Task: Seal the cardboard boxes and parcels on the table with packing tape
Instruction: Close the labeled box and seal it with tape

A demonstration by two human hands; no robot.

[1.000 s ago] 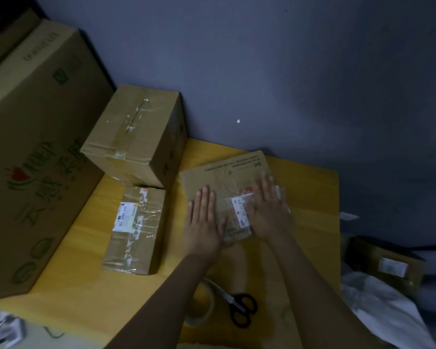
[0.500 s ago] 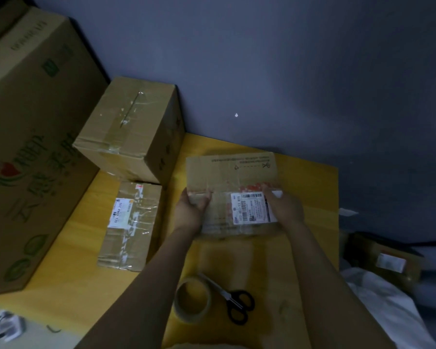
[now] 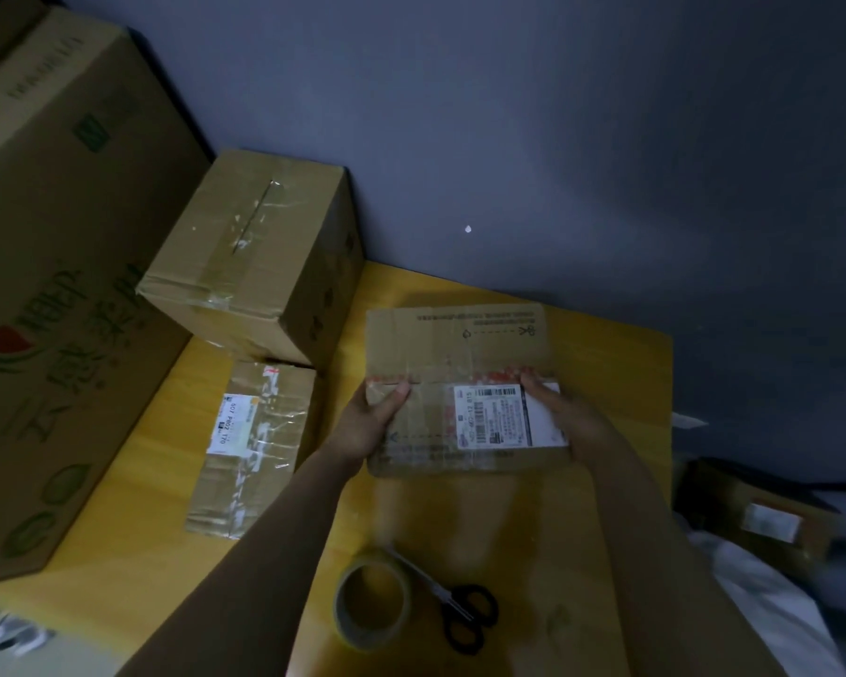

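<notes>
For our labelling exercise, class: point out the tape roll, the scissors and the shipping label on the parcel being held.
tape roll point(image 3: 367, 638), head view, near outer wall of the ring.
scissors point(image 3: 455, 609), head view, where the black handles meet.
shipping label point(image 3: 492, 416), head view, centre of the white sticker.

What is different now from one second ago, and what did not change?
Both hands lay flat on the parcel; now the left hand and the right hand grip its side edges, thumbs on top, and it has been turned square to the person. The tape roll, the scissors and the small taped box stayed put.
</notes>
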